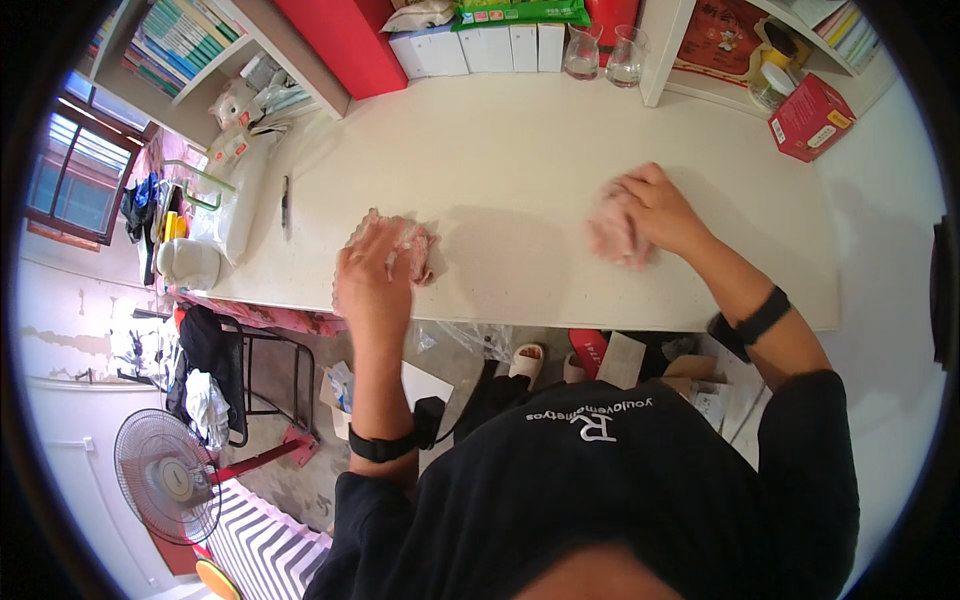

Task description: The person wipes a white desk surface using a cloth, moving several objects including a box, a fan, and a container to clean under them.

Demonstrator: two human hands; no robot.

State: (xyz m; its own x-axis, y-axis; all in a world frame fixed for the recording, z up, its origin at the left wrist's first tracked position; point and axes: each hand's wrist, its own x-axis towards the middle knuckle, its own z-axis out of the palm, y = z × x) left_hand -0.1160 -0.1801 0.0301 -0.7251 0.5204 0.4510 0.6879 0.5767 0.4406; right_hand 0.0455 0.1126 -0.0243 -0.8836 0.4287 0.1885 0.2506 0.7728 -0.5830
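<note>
My left hand (pixel 373 270) presses down on a crumpled pink-and-white cloth (pixel 422 259) near the left front part of the white desktop (pixel 510 157). Part of that cloth spreads out past the fingers on both sides. Over on the right, my right hand (pixel 660 206) has its fingers curled onto a second pink cloth (pixel 619 232). Motion blurs this cloth and the fingertips, so its exact folds cannot be made out. Both cloths appear to be against the desktop.
A black pen (pixel 285 202) lies at the left. Two glass vessels (pixel 625 64) stand along the back beside white boxes (pixel 480 51). A red box (pixel 811 118) sits at the back right corner. Plastic packaging (pixel 232 202) and a white container (pixel 189 262) line the left edge.
</note>
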